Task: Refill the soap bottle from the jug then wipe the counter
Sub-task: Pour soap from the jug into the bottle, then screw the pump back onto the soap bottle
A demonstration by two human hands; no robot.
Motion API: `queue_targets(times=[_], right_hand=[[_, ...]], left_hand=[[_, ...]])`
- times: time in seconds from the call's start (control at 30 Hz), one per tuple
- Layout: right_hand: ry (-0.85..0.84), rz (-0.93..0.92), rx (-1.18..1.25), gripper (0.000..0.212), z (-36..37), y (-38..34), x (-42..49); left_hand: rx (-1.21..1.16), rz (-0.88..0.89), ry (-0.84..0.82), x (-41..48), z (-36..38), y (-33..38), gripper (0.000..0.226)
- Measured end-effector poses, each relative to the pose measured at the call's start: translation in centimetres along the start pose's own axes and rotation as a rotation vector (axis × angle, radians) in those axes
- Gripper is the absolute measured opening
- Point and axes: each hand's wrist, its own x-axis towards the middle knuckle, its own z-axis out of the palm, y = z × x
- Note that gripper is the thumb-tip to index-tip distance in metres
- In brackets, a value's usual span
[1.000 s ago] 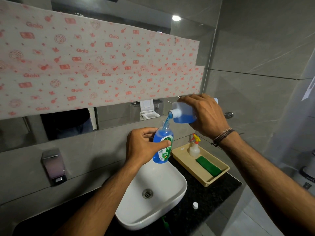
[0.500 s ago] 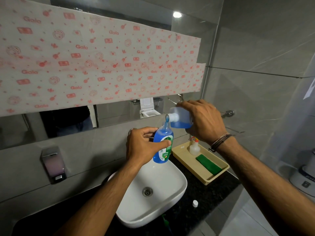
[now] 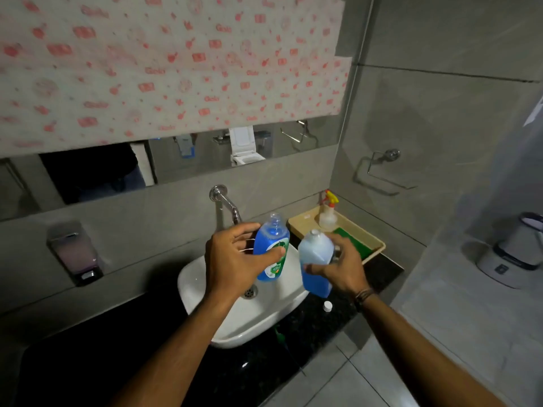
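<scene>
Bottles upright over the sink [image 3: 205,277], one in each of your hands.
Your left hand [image 3: 232,259] grips the uncapped soap bottle [image 3: 271,245]; your right hand [image 3: 342,267] wraps the jug [image 3: 316,259] just beside it, above the dark counter [image 3: 320,324].

The open soap bottle [image 3: 271,248], nearly full of blue liquid, is standing upright above the basin; the translucent jug [image 3: 316,264], upright, is sitting just beside it over the black counter [image 3: 308,327].

Both forearms reaching forward, side by side. Left hand [image 3: 235,259] curled in a grasp, thumb across the front. Right hand [image 3: 342,267] likewise gripping, bracelet at wrist.
</scene>
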Motion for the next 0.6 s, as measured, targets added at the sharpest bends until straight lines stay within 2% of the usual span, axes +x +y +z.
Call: queue_targets(times=[0.3, 0.43, 0.6], right_hand=[[0.039, 0.444, 0.106, 0.078, 6.4, 12.9, -4.1], [0.077, 0.519, 0.080, 0.073, 8.3, 15.6, -4.5], [0.121, 0.576, 0.088, 0.080, 9.7, 17.4, -4.0]], left_hand=[[-0.048, -0.022, -0.008, -3.9, 1.8, -4.3, 0.049], [-0.035, -0.022, 0.003, -4.9, 2.4, -6.3, 0.057], [-0.026, -0.022, 0.002, -5.6, 2.6, -8.3, 0.058]])
